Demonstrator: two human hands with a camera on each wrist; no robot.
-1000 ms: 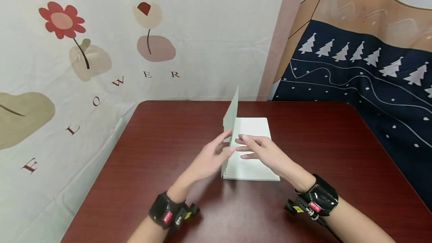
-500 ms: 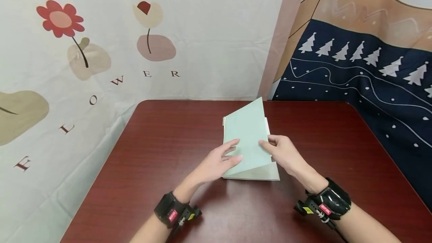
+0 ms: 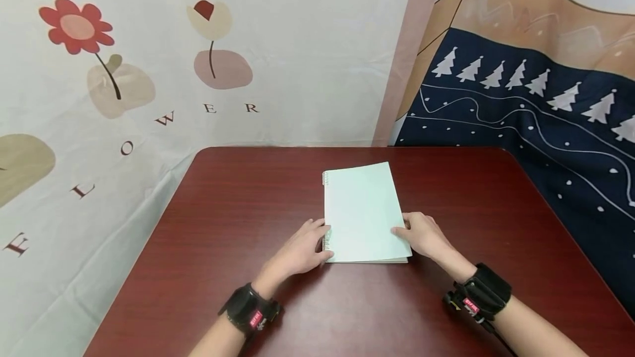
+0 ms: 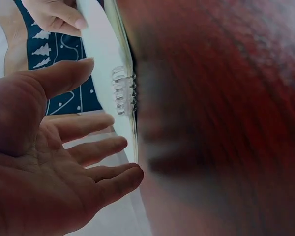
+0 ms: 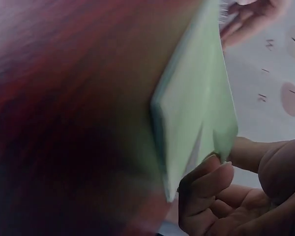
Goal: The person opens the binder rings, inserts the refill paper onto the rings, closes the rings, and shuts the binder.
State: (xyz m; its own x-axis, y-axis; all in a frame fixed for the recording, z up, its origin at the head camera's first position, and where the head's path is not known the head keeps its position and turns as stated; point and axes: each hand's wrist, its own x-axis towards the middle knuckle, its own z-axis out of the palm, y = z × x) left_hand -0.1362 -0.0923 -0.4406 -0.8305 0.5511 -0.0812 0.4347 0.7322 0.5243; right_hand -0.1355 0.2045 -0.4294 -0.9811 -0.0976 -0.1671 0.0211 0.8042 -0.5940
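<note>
A pale green spiral notebook (image 3: 364, 211) lies on the dark red table, its coil binding (image 4: 124, 91) along the left side. Its front cover is down over the pages but lifted a little at the right, as the right wrist view shows. My right hand (image 3: 425, 237) pinches the cover's right edge between thumb and curled fingers (image 5: 206, 184). At the binding side, my left hand (image 3: 300, 249) has its fingers spread and relaxed, with fingertips right at the lower left edge. The left palm shows open in the left wrist view, gripping nothing.
The reddish-brown table (image 3: 238, 197) has rounded far corners. Behind it hang a white flower-print cloth (image 3: 307, 43) and a navy cloth with white trees (image 3: 496, 109). A black camera strap (image 3: 250, 310) is on each wrist.
The cover has swung from upright over to the right and down onto the pages. My right hand took hold of its edge and moved right and nearer; my left hand shifted down to the binding.
</note>
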